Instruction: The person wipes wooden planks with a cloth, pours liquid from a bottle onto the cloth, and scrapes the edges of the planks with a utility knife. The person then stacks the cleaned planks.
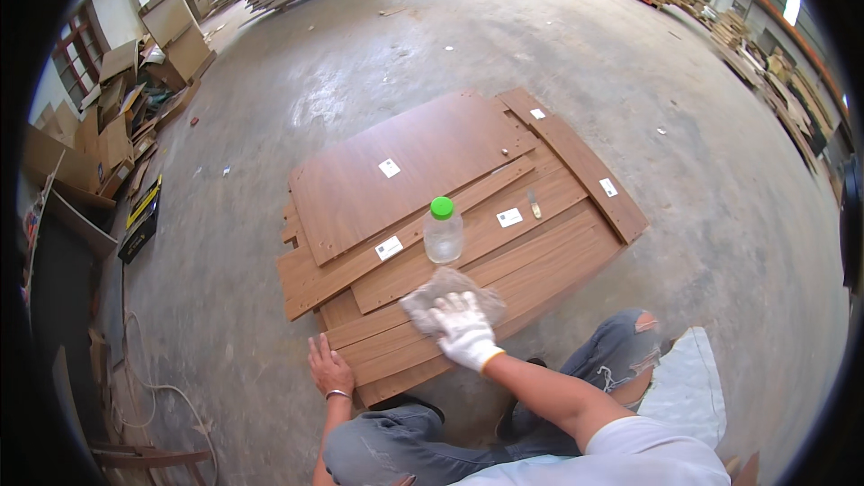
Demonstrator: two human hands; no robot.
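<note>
My right hand [466,331], in a white knit glove, presses a crumpled greyish-brown rag [416,302] onto the near brown wood-grain boards [540,275]. The rag is bunched under its fingers. My bare left hand [328,367] rests with fingers stretched out against the left end of the nearest board [373,357]. Just beyond the rag stands a clear bottle [444,241] with a green cap, some liquid in its bottom. A small knife-like tool [535,205] lies to its right. White labels [509,217] are stuck on several boards.
A large brown panel [414,139] lies on the far side of the stack, a narrow board [576,162] along its right. Cardboard scraps [112,144] and a black-and-yellow case [141,219] sit at left on the concrete floor [234,243]. A pale hose [175,389] trails nearby.
</note>
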